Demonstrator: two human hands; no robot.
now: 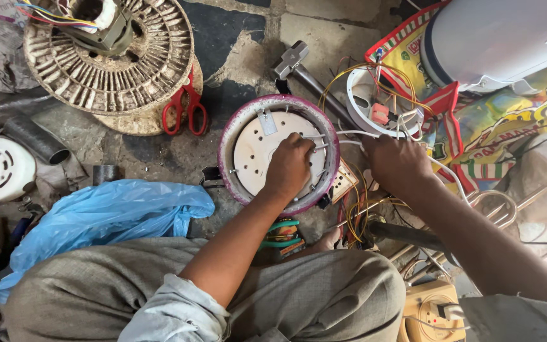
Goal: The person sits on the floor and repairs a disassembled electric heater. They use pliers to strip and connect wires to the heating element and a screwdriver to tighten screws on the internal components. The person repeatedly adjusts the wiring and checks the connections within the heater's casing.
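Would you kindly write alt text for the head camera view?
A seated person's left hand presses inside a round pink-rimmed casing on the floor, while the right hand grips a white wire. Red scissors and a hammer lie nearby.

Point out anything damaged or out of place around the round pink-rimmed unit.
The floor is cracked and patchy above the round unit. A hammer and red scissors lie loose on it, and tangled wires spill out below the right hand. The left hand rests inside the unit.
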